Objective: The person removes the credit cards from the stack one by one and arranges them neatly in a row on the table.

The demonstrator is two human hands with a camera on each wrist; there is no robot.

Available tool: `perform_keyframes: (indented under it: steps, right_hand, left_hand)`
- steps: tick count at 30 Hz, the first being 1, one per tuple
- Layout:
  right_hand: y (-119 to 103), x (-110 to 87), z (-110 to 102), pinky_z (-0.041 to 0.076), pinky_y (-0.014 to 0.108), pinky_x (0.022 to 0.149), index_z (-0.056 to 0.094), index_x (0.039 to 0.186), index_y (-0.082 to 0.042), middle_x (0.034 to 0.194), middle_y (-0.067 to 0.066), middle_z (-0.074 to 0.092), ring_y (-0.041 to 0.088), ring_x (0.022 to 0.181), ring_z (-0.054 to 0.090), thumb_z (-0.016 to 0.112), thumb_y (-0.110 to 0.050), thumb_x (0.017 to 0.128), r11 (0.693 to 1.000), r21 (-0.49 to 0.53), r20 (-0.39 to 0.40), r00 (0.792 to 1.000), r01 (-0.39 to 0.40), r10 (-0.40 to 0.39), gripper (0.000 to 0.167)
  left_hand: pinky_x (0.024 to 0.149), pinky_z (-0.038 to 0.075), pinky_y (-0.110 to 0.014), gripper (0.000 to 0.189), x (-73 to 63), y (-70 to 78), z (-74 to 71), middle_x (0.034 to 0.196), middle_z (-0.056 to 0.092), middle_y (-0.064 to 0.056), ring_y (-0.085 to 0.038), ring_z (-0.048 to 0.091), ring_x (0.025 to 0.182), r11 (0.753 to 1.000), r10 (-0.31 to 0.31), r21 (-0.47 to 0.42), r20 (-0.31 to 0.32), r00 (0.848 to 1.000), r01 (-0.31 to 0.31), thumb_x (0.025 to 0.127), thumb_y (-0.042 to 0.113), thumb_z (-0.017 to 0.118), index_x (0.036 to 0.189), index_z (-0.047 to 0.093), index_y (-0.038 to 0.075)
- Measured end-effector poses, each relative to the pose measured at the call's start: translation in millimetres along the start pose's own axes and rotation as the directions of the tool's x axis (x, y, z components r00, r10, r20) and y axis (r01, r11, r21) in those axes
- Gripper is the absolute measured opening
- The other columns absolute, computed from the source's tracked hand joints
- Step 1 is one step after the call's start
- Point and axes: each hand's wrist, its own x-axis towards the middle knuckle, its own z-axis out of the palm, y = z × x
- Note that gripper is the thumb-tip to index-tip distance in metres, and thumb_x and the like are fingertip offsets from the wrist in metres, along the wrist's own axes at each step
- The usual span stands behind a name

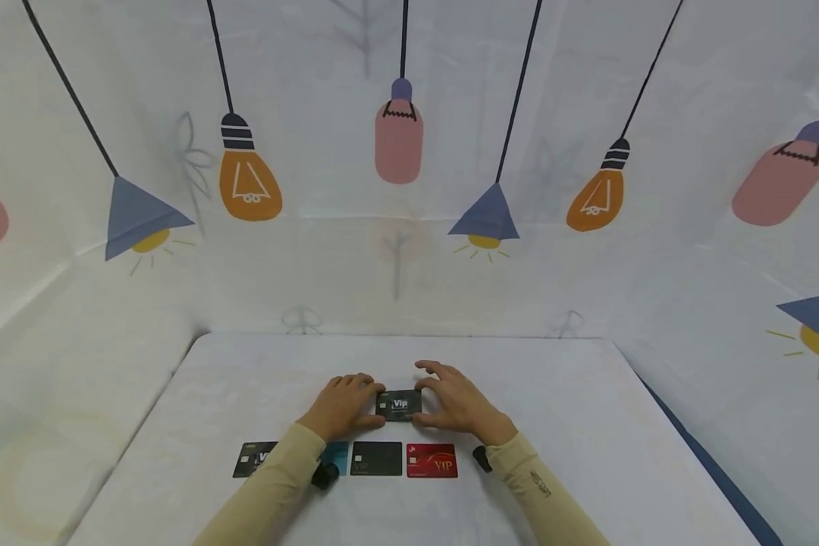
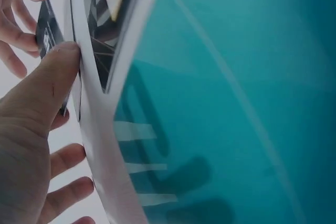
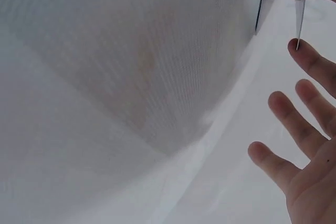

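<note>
A black bank-style card marked "Vip" is held above the white table between both hands. My left hand pinches its left side, index finger at the upper corner and thumb at the lower. On the right side my right hand grips it likewise, its other fingers spread. The left wrist view shows the card tilted behind the left thumb. Only the thin edge of the card shows in the right wrist view, with a fingertip against it.
Nearer the body lies a row of cards: a black one partly under the left sleeve, a blue one, another black one and a red one. The white table meets a lamp-patterned cloth wall behind.
</note>
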Motion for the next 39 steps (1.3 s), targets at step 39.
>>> perform_keyframes:
  steps: [39]
  right_hand:
    - [0.3, -47.2, -33.3, 0.049, 0.047, 0.105, 0.068, 0.123, -0.019, 0.153, 0.004, 0.046, 0.024, 0.129, 0.054, 0.081, -0.051, 0.083, 0.998, 0.06, -0.104, 0.994, 0.024, -0.017, 0.052]
  left_hand:
    - [0.112, 0.042, -0.047, 0.063, -12.4, 31.3, -19.9, 0.136, 0.06, 0.0, -0.023, 0.053, 0.128, 0.985, 0.146, -0.053, -0.233, 0.962, -0.162, 0.086, 0.06, 0.073, 0.135, 0.064, 0.021]
